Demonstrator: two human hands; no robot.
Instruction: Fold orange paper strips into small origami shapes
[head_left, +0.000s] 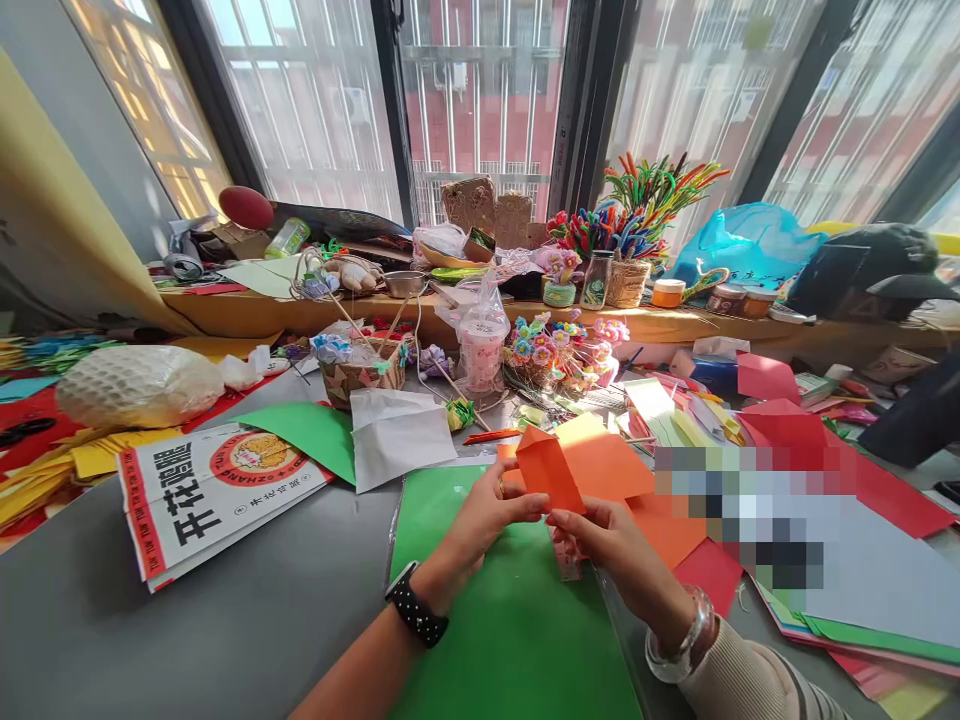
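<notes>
A folded piece of orange paper point(551, 472) is held up between both hands, above a green mat point(517, 640). My left hand point(487, 515), with a dotted watch strap at its wrist, grips the paper's left and lower edge. Thumb and fingers of my right hand point(611, 545) pinch its lower right corner. Beneath my right hand a small clear pinkish packet point(568, 558) is partly hidden. Larger orange sheets point(604, 455) lie just behind and to the right of the folded piece.
On the left lie a printed paper bag point(232, 500) and a green sheet point(307, 435). A white napkin point(401, 440), a basket point(364, 375), a plastic drink cup point(482, 350) and yarn-like flowers point(547, 350) stand behind. Stacked coloured papers point(885, 640) lie right. Crafts crowd the windowsill point(337, 318).
</notes>
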